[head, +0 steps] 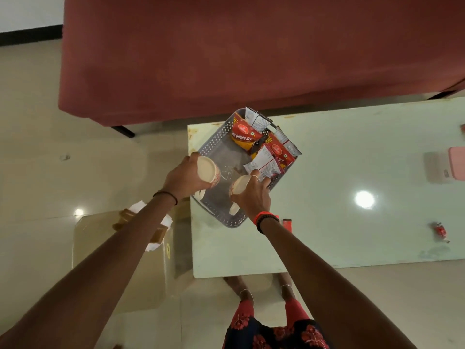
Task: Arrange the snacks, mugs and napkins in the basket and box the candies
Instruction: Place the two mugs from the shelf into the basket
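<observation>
A grey perforated basket (214, 144) sits on the near-left corner of a pale green table (352, 152). Red snack packets (245, 138) and white sachets (259, 120) lean in its far right half. My left hand (182, 178) grips a cream mug (207, 171) with a red pattern, held over the basket's left rim. My right hand (253, 197) holds a second cream mug (237, 187) inside the basket's near part. White napkins (161, 222) lie on a low surface to the left, partly hidden by my left forearm.
A dark red sofa (251, 51) stands behind the table. A pink box (456, 166) lies at the table's right edge. A red wrapped candy (440, 231) and a small red item (286, 224) lie on the table. A cardboard box (120, 260) stands on the floor at left.
</observation>
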